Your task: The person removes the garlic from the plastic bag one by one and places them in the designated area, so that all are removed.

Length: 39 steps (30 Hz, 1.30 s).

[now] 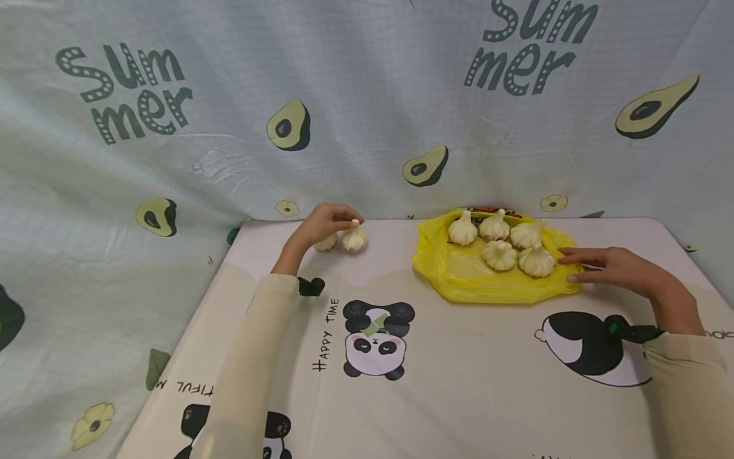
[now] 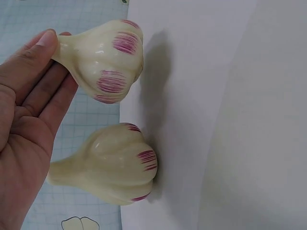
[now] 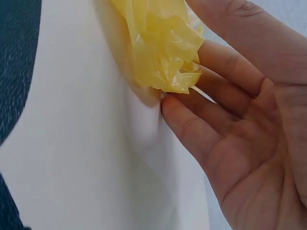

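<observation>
My left hand (image 1: 325,222) is at the back left of the table, pinching a garlic bulb (image 1: 354,239) by its neck between thumb and fingers. Purple streaks mark this smooth, cream bulb (image 2: 108,62) in the left wrist view. Beside it stands a second garlic bulb (image 2: 108,165), partly behind the hand in the head view. On the right, my right hand (image 1: 625,271) lies at the edge of a yellow plastic bag (image 1: 464,288), fingers loosely extended. Its fingertips touch or nearly touch the crumpled bag end (image 3: 165,57). Several garlic bulbs (image 1: 500,255) rest on the bag.
The table wears a pale cloth (image 1: 459,382) printed with pandas and lettering. Right behind its back edge hangs a light curtain (image 1: 355,76) with avocado and "summer" prints. Dark straps (image 1: 636,333) circle the wrists.
</observation>
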Each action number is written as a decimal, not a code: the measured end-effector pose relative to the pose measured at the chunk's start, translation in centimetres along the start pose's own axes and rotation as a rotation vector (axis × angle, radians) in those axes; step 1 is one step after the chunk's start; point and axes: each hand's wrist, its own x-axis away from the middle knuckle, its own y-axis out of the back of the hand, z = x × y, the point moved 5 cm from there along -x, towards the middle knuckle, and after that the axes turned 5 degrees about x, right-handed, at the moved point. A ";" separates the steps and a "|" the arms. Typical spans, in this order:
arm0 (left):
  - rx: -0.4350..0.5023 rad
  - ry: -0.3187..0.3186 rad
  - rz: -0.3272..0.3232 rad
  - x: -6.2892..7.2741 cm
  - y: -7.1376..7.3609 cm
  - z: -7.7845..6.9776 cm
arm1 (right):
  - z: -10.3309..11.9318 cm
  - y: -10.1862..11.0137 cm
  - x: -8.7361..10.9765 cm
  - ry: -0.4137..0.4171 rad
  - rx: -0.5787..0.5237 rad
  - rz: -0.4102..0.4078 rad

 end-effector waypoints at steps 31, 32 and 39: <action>-0.033 0.017 -0.031 -0.2 0.2 1.3 | 0.2 0.7 -0.3 0.012 0.036 0.000; -0.035 0.016 -0.035 -0.1 0.2 1.3 | 0.2 0.6 -0.3 0.009 0.036 0.002; -0.041 -0.003 -0.063 0.3 0.6 1.4 | 0.5 0.4 -0.4 0.005 0.031 0.014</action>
